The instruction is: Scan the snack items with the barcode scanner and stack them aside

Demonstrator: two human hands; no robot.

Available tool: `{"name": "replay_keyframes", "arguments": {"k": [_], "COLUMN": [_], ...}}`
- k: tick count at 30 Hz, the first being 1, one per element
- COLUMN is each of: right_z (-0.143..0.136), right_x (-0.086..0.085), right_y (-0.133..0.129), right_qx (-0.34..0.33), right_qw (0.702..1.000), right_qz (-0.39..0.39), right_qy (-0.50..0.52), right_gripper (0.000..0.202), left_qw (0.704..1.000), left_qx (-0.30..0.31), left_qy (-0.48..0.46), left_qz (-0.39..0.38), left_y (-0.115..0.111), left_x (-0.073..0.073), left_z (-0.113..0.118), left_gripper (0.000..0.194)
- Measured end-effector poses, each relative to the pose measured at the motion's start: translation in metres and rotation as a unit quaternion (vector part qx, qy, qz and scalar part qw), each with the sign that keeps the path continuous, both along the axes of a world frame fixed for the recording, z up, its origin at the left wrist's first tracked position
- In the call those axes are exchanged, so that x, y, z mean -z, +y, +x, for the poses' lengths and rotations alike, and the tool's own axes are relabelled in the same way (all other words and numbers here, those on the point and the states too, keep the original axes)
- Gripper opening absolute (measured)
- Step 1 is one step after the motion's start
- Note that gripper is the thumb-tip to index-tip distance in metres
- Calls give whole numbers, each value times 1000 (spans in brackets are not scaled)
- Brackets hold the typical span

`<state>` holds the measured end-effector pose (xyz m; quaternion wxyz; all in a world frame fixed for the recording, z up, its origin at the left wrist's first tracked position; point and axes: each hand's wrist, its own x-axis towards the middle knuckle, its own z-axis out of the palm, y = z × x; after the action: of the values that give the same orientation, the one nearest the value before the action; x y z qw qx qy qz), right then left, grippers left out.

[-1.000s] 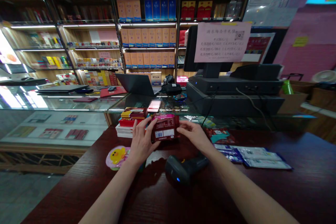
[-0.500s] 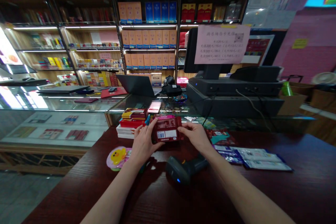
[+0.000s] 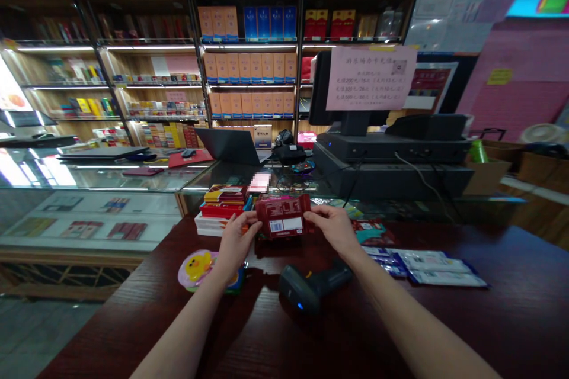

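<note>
Between my two hands is a dark red snack packet (image 3: 284,213), its printed back with a white barcode label turned toward me. My left hand (image 3: 236,244) pinches its left edge between thumb and fingers. On the opposite edge, my right hand (image 3: 332,227) pinches the packet's right end. Below it on the counter lies a black barcode scanner (image 3: 302,289) with a blue light lit. A round lilac package with a yellow duck (image 3: 194,267) lies left of my left wrist. Behind my left hand stands a stack of red, yellow and white boxes (image 3: 224,210).
Blue and white packets (image 3: 440,269) and a red-teal packet (image 3: 371,231) lie right of my right forearm. A monitor with a pink sign (image 3: 368,80) and an open laptop (image 3: 229,147) stand at the back. Shelves of boxes (image 3: 253,68) line the wall behind a glass counter.
My left hand has shifted from lying over the packet's left part to pinching its left edge. The right hand keeps its hold. The view has shifted slightly.
</note>
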<state>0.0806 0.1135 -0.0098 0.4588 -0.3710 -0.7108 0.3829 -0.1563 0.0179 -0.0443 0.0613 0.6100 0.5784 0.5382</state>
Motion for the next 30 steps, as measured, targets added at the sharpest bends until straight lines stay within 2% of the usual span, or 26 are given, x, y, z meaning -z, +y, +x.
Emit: {"name": "replay_keyframes", "arguments": {"k": [2, 6, 10, 14, 19, 23, 27, 30], "right_z": [0, 3, 5, 5, 4, 1, -6, -13], "right_x": [-4, -15, -21, -22, -20, -16, -11, -7], "right_y": [-2, -6, -9, -9, -3, 7, 23, 37], "right_qx": [-6, 10, -4, -23, -8, 0, -2, 16], "right_qw": [1000, 995, 997, 993, 988, 981, 970, 960], "right_qz": [22, 101, 72, 101, 138, 177, 225, 249], "right_qy": [1, -5, -25, -52, -74, -78, -87, -129], "right_gripper": [25, 22, 24, 28, 21, 25, 25, 24], "left_qw": [1000, 997, 988, 971, 935, 895, 861, 833], "left_qx": [-18, -63, -83, -123, -135, -127, -106, -89], "left_qy": [-4, 9, 64, 154, 275, 373, 451, 506], "left_qz": [-14, 32, 115, 136, 178, 208, 208, 204], "left_y": [-2, -5, -4, -2, 1, 5, 10, 20], "left_x": [-3, -13, -22, -26, -33, -48, -62, -68], "left_z": [-1, -1, -3, -9, -20, -31, -41, -48], "left_gripper": [16, 16, 16, 11, 6, 9, 11, 15]}}
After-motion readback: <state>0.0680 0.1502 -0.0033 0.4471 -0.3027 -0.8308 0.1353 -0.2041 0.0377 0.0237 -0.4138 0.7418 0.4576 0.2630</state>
